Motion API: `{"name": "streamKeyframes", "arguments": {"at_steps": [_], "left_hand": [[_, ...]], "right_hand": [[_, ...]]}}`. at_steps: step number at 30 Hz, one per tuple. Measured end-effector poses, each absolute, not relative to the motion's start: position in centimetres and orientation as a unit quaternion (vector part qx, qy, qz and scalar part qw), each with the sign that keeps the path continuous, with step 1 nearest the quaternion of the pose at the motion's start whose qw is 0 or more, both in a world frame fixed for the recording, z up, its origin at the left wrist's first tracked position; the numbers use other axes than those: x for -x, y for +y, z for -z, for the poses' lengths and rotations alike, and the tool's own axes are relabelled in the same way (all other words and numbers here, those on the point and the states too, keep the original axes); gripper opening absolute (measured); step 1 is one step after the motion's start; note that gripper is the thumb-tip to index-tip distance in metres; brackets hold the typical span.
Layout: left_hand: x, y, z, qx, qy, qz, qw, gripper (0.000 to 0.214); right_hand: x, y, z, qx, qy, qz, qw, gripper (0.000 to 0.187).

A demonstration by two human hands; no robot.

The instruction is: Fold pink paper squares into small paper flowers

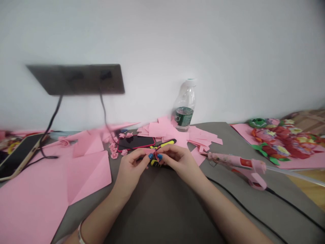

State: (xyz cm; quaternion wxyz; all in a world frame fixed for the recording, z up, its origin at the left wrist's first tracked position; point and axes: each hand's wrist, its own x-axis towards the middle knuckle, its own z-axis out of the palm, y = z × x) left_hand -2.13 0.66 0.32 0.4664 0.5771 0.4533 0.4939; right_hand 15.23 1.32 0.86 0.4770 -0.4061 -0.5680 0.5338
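We wear bright blue polish on our fingernails (151, 156), and a narrow white band, probably a bracelet, circles the wrist of our left arm (99, 217) at the bottom edge of the view. Our right arm (223, 217) is bare to where the frame cuts it off, and our left hand (132, 169) and right hand (180, 162) carry no rings that we can make out.
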Motion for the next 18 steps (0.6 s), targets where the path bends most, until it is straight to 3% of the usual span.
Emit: {"name": "streamKeyframes", "arguments": {"at_steps": [6,12,18], "left_hand": [[2.08,0.61,-0.31,-0.581,0.461,-0.489,0.458,0.018],[1.93,0.79,-0.52,-0.563,0.463,-0.486,0.483,0.017],[1.76,0.83,-0.59,-0.527,0.467,-0.485,0.518,0.020]], "right_hand": [[-15.24,0.93,-0.70,0.438,-0.621,-0.470,0.448,0.004],[-15.30,0.56,-0.93,0.431,-0.734,-0.314,0.419,0.012],[-15.47,0.61,-1.43,0.404,-0.773,-0.285,0.398,0.016]]}}
